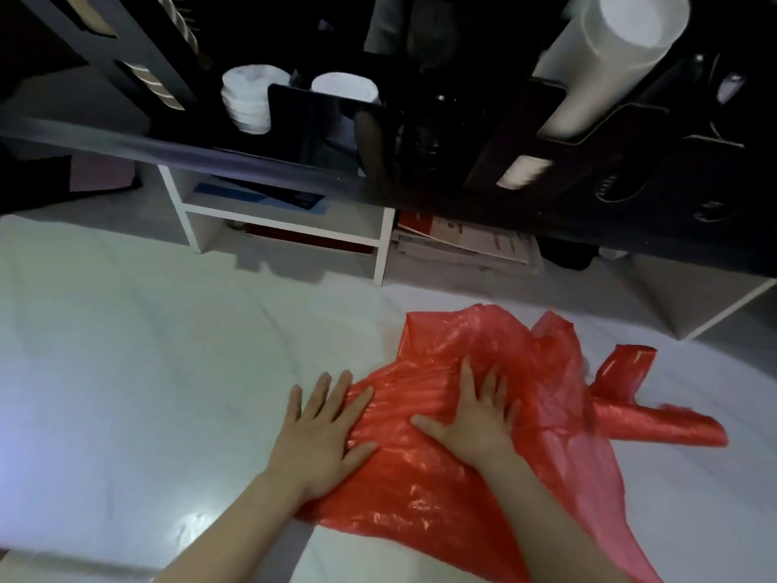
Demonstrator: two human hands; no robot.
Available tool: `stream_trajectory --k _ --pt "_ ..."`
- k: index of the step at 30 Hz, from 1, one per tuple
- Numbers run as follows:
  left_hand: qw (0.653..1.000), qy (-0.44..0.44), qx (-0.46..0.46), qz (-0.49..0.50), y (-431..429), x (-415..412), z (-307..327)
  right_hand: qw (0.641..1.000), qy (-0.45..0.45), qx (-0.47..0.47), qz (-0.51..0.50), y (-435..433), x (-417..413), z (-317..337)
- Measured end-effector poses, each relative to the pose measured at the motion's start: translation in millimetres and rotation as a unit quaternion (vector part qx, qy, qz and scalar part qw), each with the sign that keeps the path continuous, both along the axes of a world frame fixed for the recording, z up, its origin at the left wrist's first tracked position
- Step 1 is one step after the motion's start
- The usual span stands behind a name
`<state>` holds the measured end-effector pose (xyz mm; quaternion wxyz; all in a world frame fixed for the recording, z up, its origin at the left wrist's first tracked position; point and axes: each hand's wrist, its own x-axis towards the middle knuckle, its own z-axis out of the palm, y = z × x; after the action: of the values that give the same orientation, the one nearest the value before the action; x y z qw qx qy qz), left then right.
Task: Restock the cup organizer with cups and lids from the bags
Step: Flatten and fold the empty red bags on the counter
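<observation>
One red bag [424, 481], two hands [321, 433] [477, 420]

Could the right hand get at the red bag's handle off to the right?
Probably yes: the right hand lies flat on the red bag, and nothing sits between it and the handle.

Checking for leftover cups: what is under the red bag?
The red bag lies flat on the white surface, left hand and right hand pressing it, without bulge. Anything thin beneath is hidden.

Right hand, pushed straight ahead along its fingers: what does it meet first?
The right hand lies flat on the red bag, so it would first run into the bag's crumpled far part. Beyond that looks like white floor, then probably the paper stack; depth is unclear.
</observation>
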<state>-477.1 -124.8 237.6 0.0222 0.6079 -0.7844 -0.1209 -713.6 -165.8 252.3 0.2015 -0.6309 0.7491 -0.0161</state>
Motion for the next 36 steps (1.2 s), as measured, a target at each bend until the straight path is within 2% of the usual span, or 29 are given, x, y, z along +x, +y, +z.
stream_trajectory --k 3,5,6,8,11,13,14,19,21,24,26,27,29,32,34,36 --pt "0.999 0.018 0.045 -0.013 -3.1 2.5 6.0 1.0 0.005 0.022 0.001 5.5 -1.8 2.0" --pt "0.991 0.111 0.067 0.016 -9.3 3.1 18.4 1.0 -0.024 0.009 0.005 11.0 -3.6 9.2" --pt "0.981 0.183 0.044 0.039 -14.4 2.0 25.4 0.998 -0.062 -0.027 0.003 13.1 -4.9 15.2" --pt "0.952 0.295 -0.031 0.074 -30.1 -4.5 39.1 0.974 -0.157 -0.162 0.018 15.1 -9.1 33.9" --pt "0.93 0.338 -0.045 0.138 -57.9 -23.4 53.0 0.901 -0.223 -0.363 0.076 12.7 -18.6 71.4" --pt "0.919 0.352 -0.036 0.175 -78.8 -38.3 57.0 0.868 -0.223 -0.438 0.075 5.9 -34.0 91.6" --pt "0.914 0.357 -0.029 0.189 -89.1 -45.7 58.4 0.863 -0.217 -0.452 0.054 0.7 -45.4 98.2" --pt "0.897 0.348 0.054 0.268 -122.5 -67.4 51.0 0.884 -0.231 -0.389 -0.114 -25.4 -110.9 96.9" --pt "0.886 0.353 0.062 0.294 -123.3 -69.7 44.3 0.901 -0.231 -0.344 -0.128 -36.1 -129.3 88.0" --pt "0.862 0.373 0.074 0.334 -121.1 -74.4 40.4 0.931 -0.253 -0.227 -0.133 -53.1 -145.4 75.6" --pt "0.845 0.39 0.086 0.355 -120.9 -77.9 45.8 0.938 -0.284 -0.15 -0.132 -64.2 -147.8 68.9" --pt "0.848 0.382 0.096 0.356 -121.4 -78.7 49.2 0.942 -0.285 -0.125 -0.123 -70.2 -148.0 64.4" --pt "0.852 0.37 0.134 0.345 -120.1 -79.5 55.1 0.935 -0.319 -0.09 -0.128 -82.4 -148.2 56.3" --pt "0.826 0.417 0.172 0.338 -112.3 -83.2 58.9 0.903 -0.387 -0.039 -0.184 -96.1 -145.4 49.6" --pt "0.81 0.447 0.165 0.341 -107.9 -85.8 60.7 0.902 -0.393 -0.049 -0.173 -99.0 -144.2 48.4" --pt "0.786 0.481 0.145 0.359 -104.6 -85.5 63.8 0.912 -0.374 -0.099 -0.138 -99.5 -145.1 47.4"
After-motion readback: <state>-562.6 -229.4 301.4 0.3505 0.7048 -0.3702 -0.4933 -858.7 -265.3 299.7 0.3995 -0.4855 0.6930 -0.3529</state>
